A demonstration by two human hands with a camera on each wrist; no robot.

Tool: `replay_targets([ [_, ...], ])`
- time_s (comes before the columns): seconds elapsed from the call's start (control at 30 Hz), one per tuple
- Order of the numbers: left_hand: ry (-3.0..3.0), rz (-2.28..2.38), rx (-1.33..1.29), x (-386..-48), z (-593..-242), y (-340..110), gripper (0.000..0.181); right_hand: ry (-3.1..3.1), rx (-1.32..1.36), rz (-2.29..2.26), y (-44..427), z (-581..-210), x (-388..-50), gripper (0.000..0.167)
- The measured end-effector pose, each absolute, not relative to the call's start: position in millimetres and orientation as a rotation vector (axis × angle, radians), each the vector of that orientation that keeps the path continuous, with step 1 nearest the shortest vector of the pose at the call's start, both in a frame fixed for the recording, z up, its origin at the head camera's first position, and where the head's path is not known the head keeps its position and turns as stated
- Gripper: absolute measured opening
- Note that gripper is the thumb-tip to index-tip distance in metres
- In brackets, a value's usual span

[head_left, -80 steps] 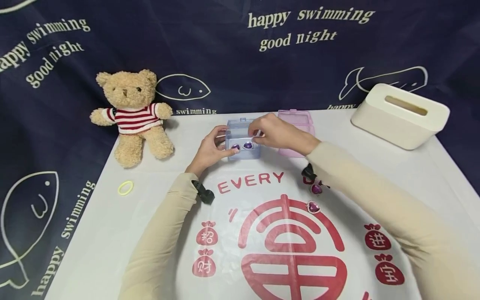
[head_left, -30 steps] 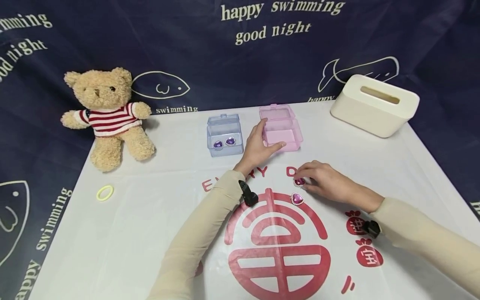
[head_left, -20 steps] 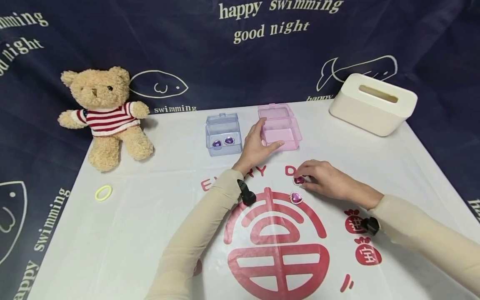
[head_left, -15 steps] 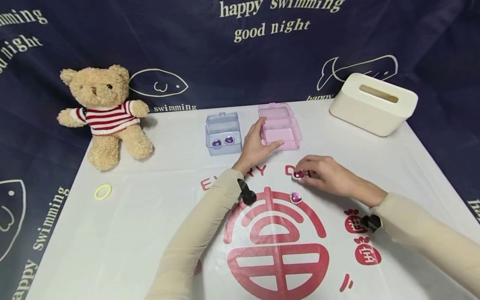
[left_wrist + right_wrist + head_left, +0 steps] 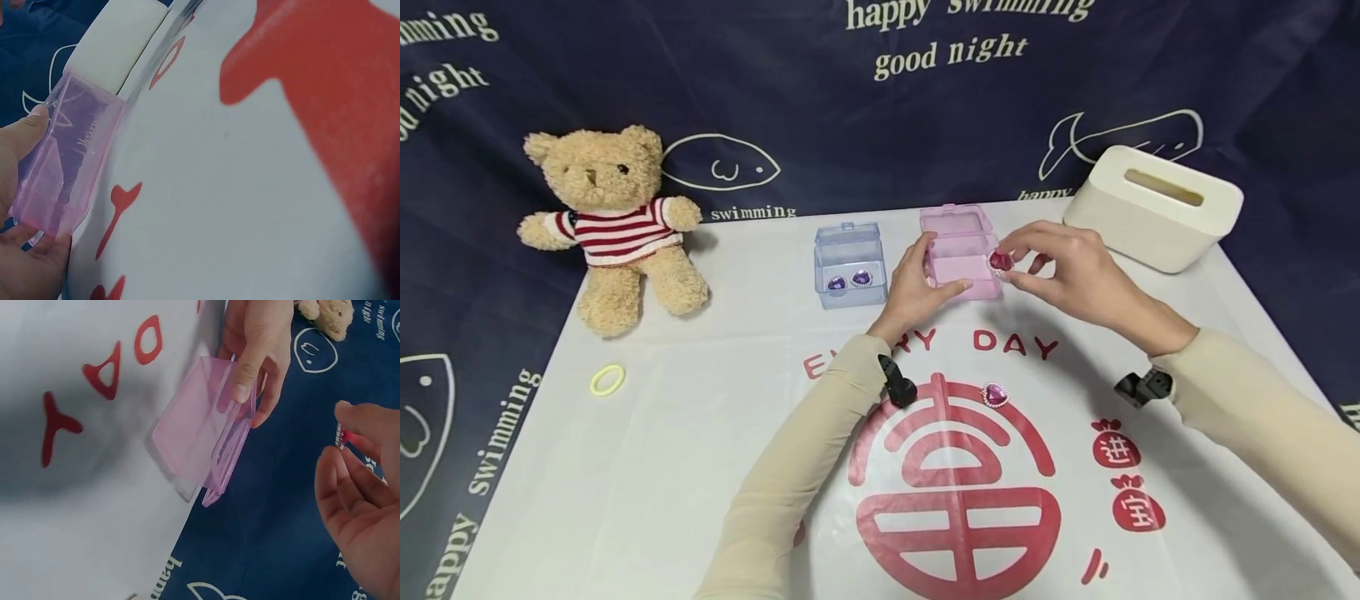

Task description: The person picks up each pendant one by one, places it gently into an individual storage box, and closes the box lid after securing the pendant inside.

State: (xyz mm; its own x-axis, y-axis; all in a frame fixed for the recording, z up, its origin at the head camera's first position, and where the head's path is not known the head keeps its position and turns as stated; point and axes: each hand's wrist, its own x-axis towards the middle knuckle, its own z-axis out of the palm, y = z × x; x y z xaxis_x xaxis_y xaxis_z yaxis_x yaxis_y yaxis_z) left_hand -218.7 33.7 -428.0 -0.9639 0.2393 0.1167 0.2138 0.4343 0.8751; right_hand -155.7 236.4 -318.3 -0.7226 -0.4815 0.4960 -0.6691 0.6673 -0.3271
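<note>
In the head view, my left hand (image 5: pixel 916 287) holds the near-left side of an open pink clear box (image 5: pixel 958 270), thumb at its front. Both wrist views also show this box (image 5: pixel 69 156) in that grip. My right hand (image 5: pixel 1078 271) pinches a deep-pink jewel (image 5: pixel 1001 262) with a silvery beaded edge between thumb and fingertips, at the box's right side, above the table. The jewel (image 5: pixel 340 434) appears edge-on in the right wrist view. A pink heart-shaped jewel (image 5: pixel 995 395) lies on the tablecloth. Two purple ones (image 5: pixel 861 277) lie inside the open blue clear box (image 5: pixel 850 298).
A teddy bear (image 5: pixel 617 233) in a striped shirt sits at the back left. In front of it lies a yellow ring (image 5: pixel 607 380). The cream tissue box (image 5: pixel 1127 221) stands back right. A dark printed curtain (image 5: pixel 820 92) hangs behind the table.
My left hand has gone from the blue box to the pink one and stays there. My right hand has picked a pink jewel up from the cloth and carried it to the pink box.
</note>
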Motion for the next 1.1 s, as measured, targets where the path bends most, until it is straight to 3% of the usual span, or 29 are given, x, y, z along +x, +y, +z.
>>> replay_targets([
  [0.4, 2.682, 1.528, 0.427, -223.1, -424.3, 32.8, 0.089, -2.461, 0.833, 0.858, 214.4, -324.9, -184.3, 0.023],
  [1.1, 2.718, 1.472, 0.444, -221.0, -426.5, 30.8, 0.089, -2.880, 0.891, 0.790, 199.3, -377.2, -241.1, 0.017],
])
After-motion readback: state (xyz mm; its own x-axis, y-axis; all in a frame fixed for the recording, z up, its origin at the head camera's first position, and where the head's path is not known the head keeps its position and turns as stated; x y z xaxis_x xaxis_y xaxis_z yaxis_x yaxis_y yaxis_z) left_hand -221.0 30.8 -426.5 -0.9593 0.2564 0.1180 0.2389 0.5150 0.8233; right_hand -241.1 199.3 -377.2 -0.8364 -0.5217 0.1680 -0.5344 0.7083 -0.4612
